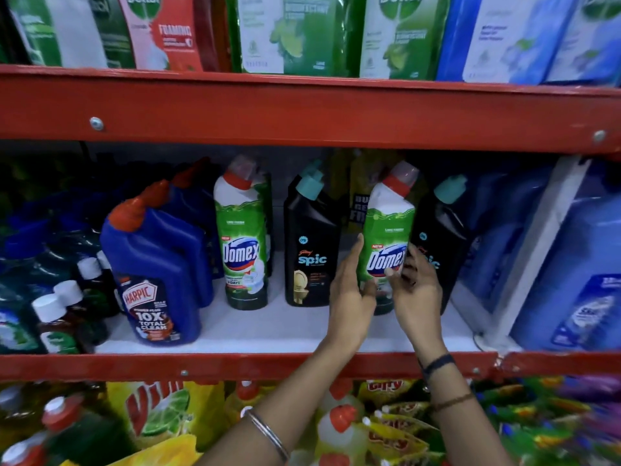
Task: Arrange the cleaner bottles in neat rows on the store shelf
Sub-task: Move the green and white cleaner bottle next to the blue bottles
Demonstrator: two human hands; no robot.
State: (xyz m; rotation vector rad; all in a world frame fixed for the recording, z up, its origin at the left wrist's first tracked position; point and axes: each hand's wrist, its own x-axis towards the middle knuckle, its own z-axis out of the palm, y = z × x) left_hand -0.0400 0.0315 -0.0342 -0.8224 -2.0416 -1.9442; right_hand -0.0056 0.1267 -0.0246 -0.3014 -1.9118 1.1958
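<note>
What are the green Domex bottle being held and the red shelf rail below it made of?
Domex bottle: seemingly glossy white moulded plastic under a printed green sleeve; soft highlights on the neck. Shelf rail: probably red-painted metal, given bolt heads and chipped paint near its right end.

- The middle shelf (255, 327) is lit softly from the front; its back is shadowed.
- The red rail (302, 109) is bowed by lens distortion; the picture's corners are blurred.
</note>
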